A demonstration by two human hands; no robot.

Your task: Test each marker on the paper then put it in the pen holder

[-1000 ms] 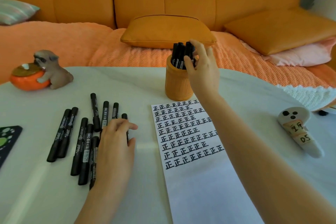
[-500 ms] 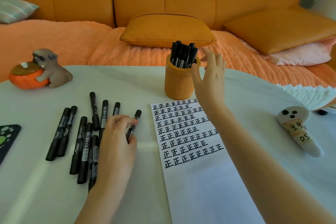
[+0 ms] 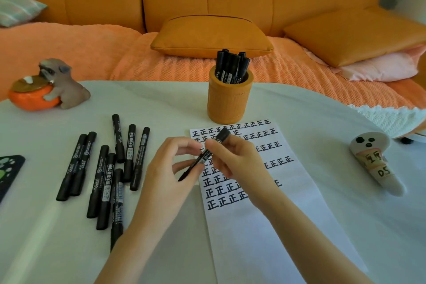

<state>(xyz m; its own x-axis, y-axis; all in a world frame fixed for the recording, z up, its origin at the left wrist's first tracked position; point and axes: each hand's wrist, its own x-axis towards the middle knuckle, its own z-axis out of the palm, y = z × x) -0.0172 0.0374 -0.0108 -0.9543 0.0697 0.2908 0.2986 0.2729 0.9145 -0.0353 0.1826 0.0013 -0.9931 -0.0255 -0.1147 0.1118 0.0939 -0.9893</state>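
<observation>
L hand (image 3: pixel 170 169), R hand (image 3: pixel 238 160) grip marker (image 3: pixel 202 157) diagonal, thick end far-right.

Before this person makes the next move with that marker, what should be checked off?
1. Grip: left hand and right hand both hold the marker: ok.
2. Ready to write: not ok, the cap looks to be on.
3. Blank space on the paper below the written rows: ok.
4. The pen holder stands upright: ok.
5. Ink works: cannot tell.
</observation>
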